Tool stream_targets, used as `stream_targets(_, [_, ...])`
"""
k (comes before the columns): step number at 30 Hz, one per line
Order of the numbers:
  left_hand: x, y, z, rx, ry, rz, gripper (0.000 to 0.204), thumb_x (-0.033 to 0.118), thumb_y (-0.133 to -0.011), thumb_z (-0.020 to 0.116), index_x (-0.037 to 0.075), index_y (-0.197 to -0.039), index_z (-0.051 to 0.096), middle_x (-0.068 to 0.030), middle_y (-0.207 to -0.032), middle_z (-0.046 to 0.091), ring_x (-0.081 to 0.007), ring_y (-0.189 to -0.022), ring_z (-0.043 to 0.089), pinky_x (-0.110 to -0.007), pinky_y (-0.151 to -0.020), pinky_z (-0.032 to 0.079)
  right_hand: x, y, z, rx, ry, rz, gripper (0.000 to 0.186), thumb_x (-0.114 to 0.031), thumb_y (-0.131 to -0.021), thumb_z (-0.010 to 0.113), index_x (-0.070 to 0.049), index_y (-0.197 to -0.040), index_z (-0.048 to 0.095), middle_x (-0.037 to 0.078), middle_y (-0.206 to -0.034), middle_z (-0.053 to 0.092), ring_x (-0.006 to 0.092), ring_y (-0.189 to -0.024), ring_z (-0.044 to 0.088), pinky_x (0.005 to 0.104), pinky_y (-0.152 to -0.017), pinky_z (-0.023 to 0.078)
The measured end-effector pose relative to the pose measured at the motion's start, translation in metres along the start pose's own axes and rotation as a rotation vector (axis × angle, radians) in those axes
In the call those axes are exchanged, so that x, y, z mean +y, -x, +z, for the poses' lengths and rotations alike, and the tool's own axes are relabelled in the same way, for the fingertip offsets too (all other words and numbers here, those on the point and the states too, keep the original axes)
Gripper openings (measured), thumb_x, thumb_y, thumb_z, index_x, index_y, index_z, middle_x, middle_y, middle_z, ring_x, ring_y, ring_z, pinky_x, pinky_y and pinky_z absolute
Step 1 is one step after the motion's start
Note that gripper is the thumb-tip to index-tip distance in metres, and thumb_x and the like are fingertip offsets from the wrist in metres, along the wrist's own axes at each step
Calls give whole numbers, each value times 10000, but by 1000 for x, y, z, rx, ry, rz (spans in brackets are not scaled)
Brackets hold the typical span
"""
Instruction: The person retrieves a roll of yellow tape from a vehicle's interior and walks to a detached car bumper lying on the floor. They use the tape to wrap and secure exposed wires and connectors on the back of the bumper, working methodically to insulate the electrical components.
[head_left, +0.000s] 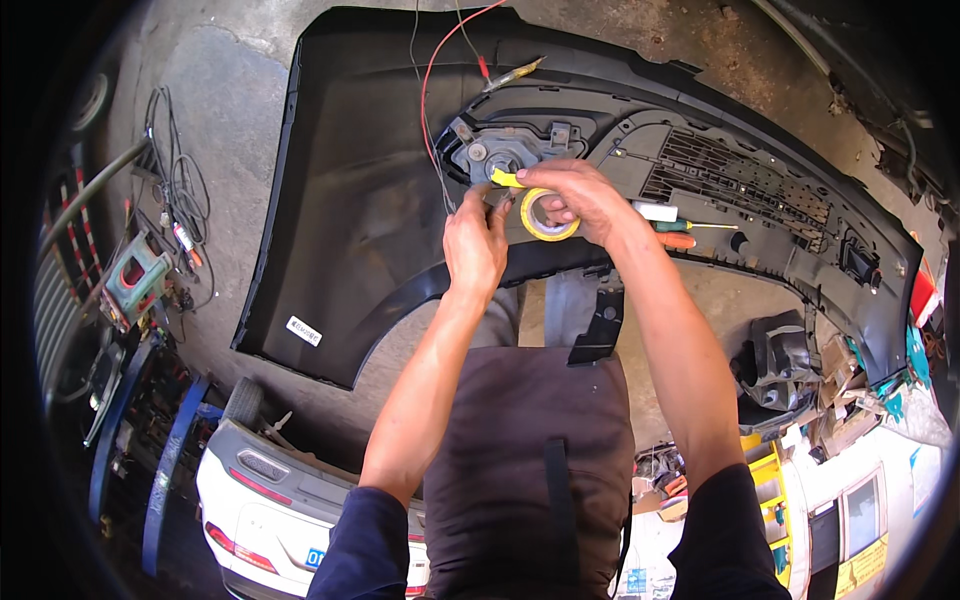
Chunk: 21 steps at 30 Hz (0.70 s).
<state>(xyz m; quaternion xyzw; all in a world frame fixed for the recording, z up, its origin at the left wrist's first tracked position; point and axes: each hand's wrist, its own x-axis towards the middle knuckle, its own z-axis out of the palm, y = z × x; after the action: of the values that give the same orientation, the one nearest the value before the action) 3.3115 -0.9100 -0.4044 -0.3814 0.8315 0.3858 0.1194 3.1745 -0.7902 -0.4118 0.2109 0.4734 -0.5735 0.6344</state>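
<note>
My right hand (588,200) grips a yellow tape roll (550,230), with a short yellow strip (505,178) by its thumb and forefinger. My left hand (474,245) is closed just below that strip, its fingertips near thin wires (438,170); what they pinch is hard to make out. Both hands are over a round grey fitting (505,145) on the inner side of a large black bumper panel (350,150). A red wire (424,110) runs down to the fitting's left, and a yellow-wrapped lead (515,75) lies above it.
Screwdrivers (680,240) and a white item (655,212) lie on the panel to the right. A cable coil (178,170), a green tool (135,280) and blue beams (170,470) are at left. A white car (260,500) stands at lower left, black parts (775,360) at right.
</note>
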Motion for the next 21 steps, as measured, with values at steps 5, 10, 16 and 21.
stream_targets(5, [-4,9,-2,10,-6,38,352,147,-950,683,46,-1271,579,-161,-867,702,-384,-813,657,-462,-777,479,8,-12,2,27,57,88,174,-145,-868,733,28,-863,714,-8,-664,524,53,-545,417,231,-439,270])
stream_targets(10, [-10,4,-3,39,-125,293,283,122,-945,665,53,-1218,636,-155,-942,693,-375,-832,648,-450,-782,475,13,-22,-1,56,110,110,165,-133,-858,728,26,-820,707,3,-602,497,76,-492,408,258,-428,278])
stream_targets(16, [3,-9,-14,7,-175,365,176,102,-926,649,42,-1087,687,-179,-918,668,-403,-840,640,-481,-746,480,12,-13,-2,98,178,29,187,-198,-879,743,-12,-860,729,-20,-608,511,65,-507,423,269,-446,306])
stream_targets(21, [-2,-18,-15,-257,-159,196,234,215,-961,579,4,-954,680,-280,-950,664,-481,-889,645,-551,-768,515,43,-11,-8,257,423,-277,230,-243,-839,824,-23,-814,760,40,-734,719,106,-662,632,326,-574,485])
